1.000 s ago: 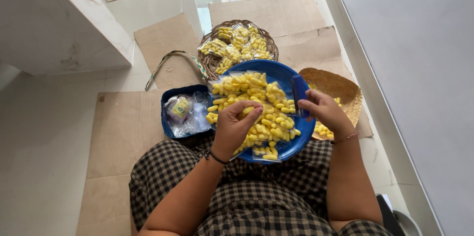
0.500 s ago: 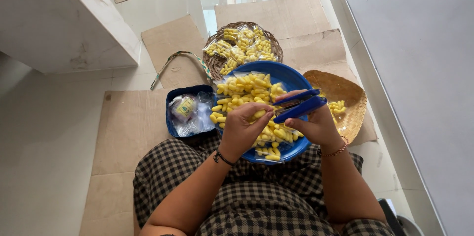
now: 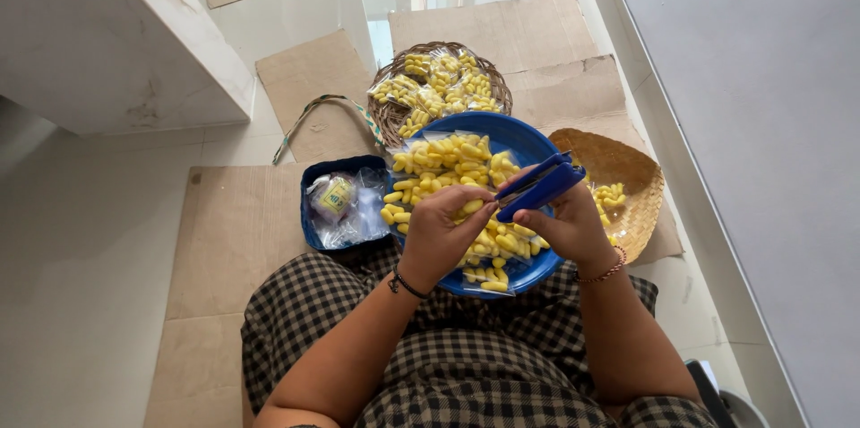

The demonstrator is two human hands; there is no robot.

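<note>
head view | left hand point(image 3: 441, 229) pinched a small clear packet point(image 3: 475, 207) of yellow pieces over the blue bowl point(image 3: 528, 143) | right hand point(image 3: 566, 220) clasped a blue stapler point(image 3: 540, 188) at the packet's mouth | I judged: square the fold first, squeeze once, fingertips clear

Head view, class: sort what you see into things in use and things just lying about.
In use:
left hand
right hand
blue stapler
small packet
blue bowl

Lying about:
blue tray
woven basket
flat woven tray
striped strap
cardboard sheets
</note>
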